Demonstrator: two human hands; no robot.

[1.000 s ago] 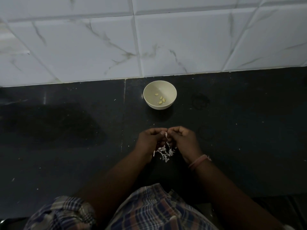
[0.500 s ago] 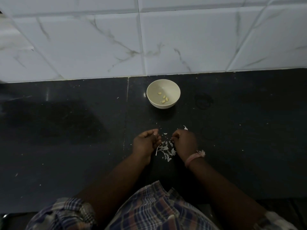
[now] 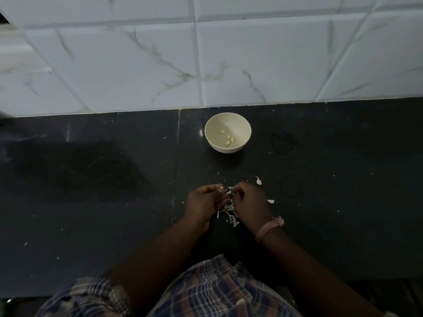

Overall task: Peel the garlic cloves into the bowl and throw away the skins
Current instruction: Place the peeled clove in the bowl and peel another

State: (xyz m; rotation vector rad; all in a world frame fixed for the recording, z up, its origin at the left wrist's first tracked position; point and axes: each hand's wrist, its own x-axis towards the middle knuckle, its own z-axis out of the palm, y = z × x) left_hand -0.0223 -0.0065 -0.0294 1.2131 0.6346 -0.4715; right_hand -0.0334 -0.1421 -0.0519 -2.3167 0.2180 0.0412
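Head view. The left hand [image 3: 206, 202] and right hand [image 3: 249, 203] meet fingertip to fingertip low over the counter [image 3: 91, 202]. Both grips are narrow pinches on a small pale piece between them; whether it is a garlic clove or only skin cannot be told. Recommended: anchor the piece with one hand, strip with the other, and work directly above the skins [image 3: 229, 213] so that scraps fall onto the existing pile.

The bowl [image 3: 240, 124] stands well beyond the hands, near the tiled wall [image 3: 251, 60]. It holds four peeled cloves [image 3: 229, 138] and no skins.
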